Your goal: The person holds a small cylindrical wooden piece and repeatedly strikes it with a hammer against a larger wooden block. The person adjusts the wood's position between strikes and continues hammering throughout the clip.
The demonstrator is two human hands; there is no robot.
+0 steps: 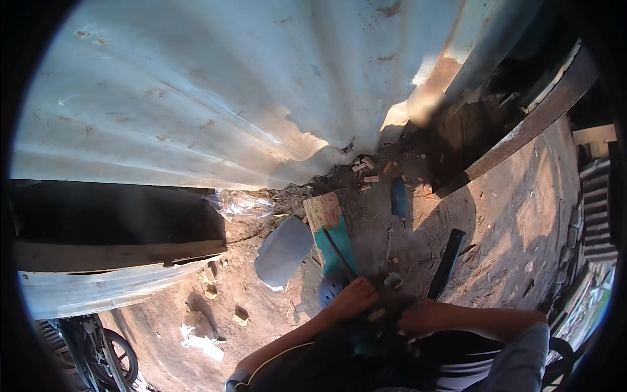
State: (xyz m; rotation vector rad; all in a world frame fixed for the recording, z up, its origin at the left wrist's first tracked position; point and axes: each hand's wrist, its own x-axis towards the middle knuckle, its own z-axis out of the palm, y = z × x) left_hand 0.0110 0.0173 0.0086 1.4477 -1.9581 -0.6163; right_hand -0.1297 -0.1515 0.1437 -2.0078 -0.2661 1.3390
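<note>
My left hand point(354, 298) is closed at the near end of a thin dark rod point(338, 250), which points away over a board. That board point(322, 212) lies on the ground, bare wood at its far end and green nearer me. Beside my left hand is a rounded blue piece with holes point(330, 288), partly covered by my wrist. To the right, my right hand point(418, 318) is closed close to my body. Dark shadow between the hands hides what its fingers hold, if anything.
Corrugated metal sheeting point(196, 98) rises ahead. A grey slab point(283, 252) lies left of the board, a long dark bar point(447, 262) to the right. A blue piece point(399, 198) and brick bits point(371, 178) lie farther off. A motorbike wheel point(119, 356) shows at lower left.
</note>
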